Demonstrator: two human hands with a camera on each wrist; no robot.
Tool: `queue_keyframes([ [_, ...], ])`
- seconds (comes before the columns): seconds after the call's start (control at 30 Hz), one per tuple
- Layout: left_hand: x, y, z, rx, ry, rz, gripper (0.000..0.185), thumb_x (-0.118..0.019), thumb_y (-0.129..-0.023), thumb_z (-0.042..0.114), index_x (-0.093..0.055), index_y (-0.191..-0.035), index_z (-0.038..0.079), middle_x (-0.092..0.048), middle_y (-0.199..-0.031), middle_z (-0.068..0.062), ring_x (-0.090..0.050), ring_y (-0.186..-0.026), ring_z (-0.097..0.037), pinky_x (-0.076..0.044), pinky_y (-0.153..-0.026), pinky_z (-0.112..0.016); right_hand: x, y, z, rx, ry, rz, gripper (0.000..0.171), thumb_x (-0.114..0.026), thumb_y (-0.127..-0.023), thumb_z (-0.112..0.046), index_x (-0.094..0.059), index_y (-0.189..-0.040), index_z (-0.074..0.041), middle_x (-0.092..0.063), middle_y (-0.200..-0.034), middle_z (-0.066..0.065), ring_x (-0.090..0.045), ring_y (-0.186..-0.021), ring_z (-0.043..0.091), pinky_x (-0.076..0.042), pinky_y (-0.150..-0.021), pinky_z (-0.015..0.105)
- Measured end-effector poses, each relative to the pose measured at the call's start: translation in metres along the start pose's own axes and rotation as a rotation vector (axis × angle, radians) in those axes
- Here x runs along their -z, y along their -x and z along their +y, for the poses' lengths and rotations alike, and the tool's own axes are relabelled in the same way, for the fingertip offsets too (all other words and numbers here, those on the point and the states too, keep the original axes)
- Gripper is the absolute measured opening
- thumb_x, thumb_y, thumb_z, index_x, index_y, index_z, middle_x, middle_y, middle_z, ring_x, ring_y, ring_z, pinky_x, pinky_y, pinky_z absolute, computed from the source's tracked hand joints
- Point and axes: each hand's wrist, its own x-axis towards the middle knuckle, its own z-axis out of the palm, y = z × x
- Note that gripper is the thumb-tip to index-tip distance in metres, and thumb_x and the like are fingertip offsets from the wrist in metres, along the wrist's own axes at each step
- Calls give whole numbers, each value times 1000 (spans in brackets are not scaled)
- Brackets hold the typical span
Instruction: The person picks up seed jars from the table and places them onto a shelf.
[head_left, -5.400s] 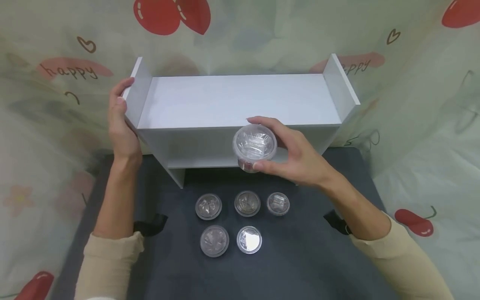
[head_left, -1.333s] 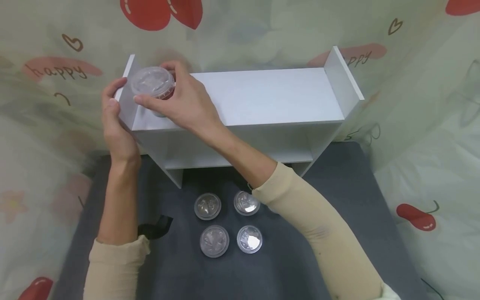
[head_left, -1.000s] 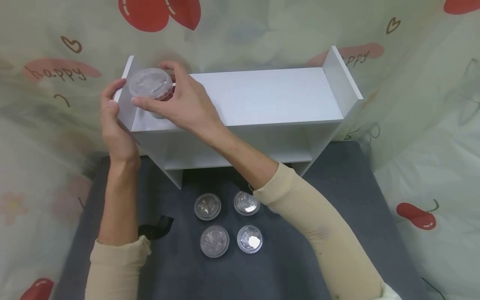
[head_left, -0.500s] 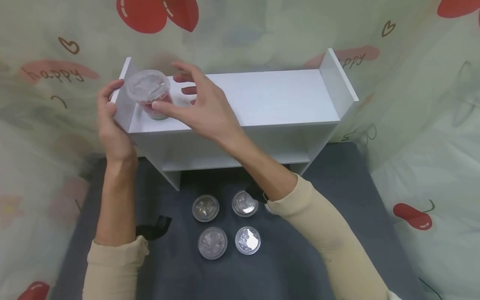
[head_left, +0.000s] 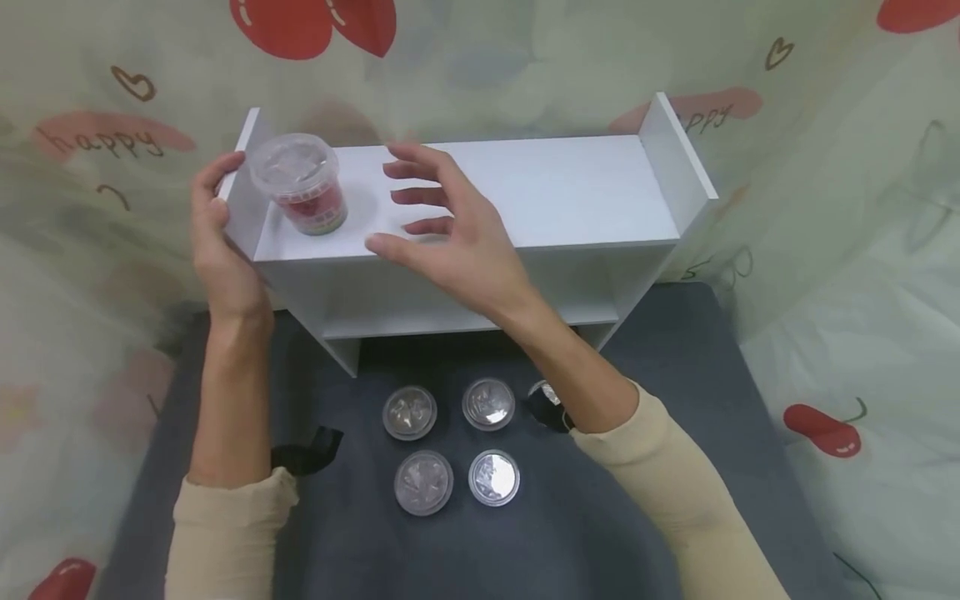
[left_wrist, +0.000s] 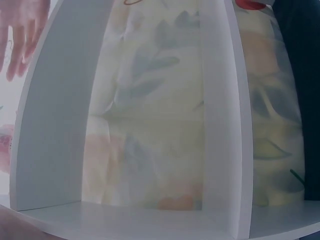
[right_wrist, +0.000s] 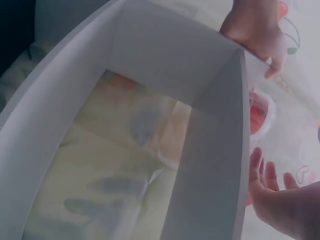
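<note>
Half a second ago the right hand had its thumb at the side of the lidded cup; now it has drawn back along the top of the white shelf, clear of the cup, fingers spread apart and holding nothing.

Taking the shelf as landmark and going left to right in the head view: the left hand grips the shelf's left side panel, fingers curled over its upper edge. Just inside that panel, the cup stands upright on the top board, clear lid on, red contents showing through its wall. The right hand hovers near it, over the front edge of the board. The rest of the board runs bare to the right side panel. On the dark mat in front of the shelf lie four small clear lidded cups in two rows, with a fifth partly hidden by the right forearm.

The left wrist view shows the shelf's open compartments with patterned cloth behind, which the head view does not. The right wrist view looks up from below at the left hand on the panel edge and the cup's red side beyond the board.

Compared with 5.4 seconds ago, the cup has gone from in front of the shelf to its top left end.
</note>
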Motion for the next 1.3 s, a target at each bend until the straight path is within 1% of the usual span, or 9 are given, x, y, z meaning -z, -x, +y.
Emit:
queue_keyframes([
  [0.13,2,1,1,-4,-31,-4,49,-26,-91,12,-62,-125,13,-54,-131,-8,-50,-119,-21,-38,-94,-29,6,12,0,61,10,-24,71,-81,-82,-11,-46,-143,-9,-58,-133,5,-60,-116,22,-52,-91,33],
  [0.23,2,0,0,-8,-26,-13,49,-26,-91,12,-62,-125,12,-54,-132,-9,-49,-121,-22,-38,-96,-29,12,21,0,99,-1,-26,70,-80,-82,-6,-46,-143,-6,-58,-133,7,-60,-115,25,-52,-91,35],
  [0.43,2,-1,-1,-19,-18,-16,49,-26,-92,13,-61,-125,12,-54,-131,-9,-49,-122,-22,-38,-97,-28,24,40,5,142,-61,-40,72,-77,-80,5,-43,-144,-2,-54,-136,16,-60,-113,32,-53,-89,40],
  [0.6,3,-1,-3,-22,-34,-31,49,-25,-92,14,-60,-127,13,-53,-134,-8,-47,-125,-22,-37,-99,-28,38,57,13,144,-89,-48,74,-73,-80,10,-41,-145,-1,-51,-137,22,-61,-111,37,-52,-88,44],
  [0.7,4,-1,-2,-24,-46,-38,50,-25,-92,14,-59,-128,13,-52,-134,-8,-47,-125,-22,-36,-99,-29,46,65,19,143,-87,-51,74,-72,-81,11,-39,-146,0,-51,-138,21,-60,-112,36,-51,-90,45],
  [0.87,3,-2,-3,-29,-59,-49,51,-24,-91,14,-59,-128,14,-52,-135,-7,-46,-126,-21,-36,-100,-29,55,75,29,129,-88,-43,71,-71,-83,8,-38,-146,2,-53,-138,17,-60,-112,35,-51,-91,45],
  [1.07,4,-2,-2,-17,-74,-44,51,-24,-92,15,-58,-129,16,-51,-135,-7,-46,-125,-22,-36,-99,-30,61,87,42,108,-98,-35,69,-69,-85,5,-38,-146,2,-52,-137,18,-60,-111,36,-52,-91,42],
  [1.2,5,-1,-2,-14,-79,-37,51,-24,-91,15,-58,-129,16,-51,-136,-7,-46,-126,-22,-35,-99,-30,65,98,49,94,-88,-16,67,-71,-87,-2,-39,-145,1,-51,-138,18,-60,-112,36,-51,-91,42],
  [1.3,3,-2,-3,-22,-83,-37,51,-24,-91,15,-59,-129,16,-51,-135,-7,-45,-126,-22,-34,-100,-30,69,109,55,73,-78,12,66,-71,-87,-1,-40,-145,2,-52,-138,18,-60,-111,35,-51,-90,42],
])
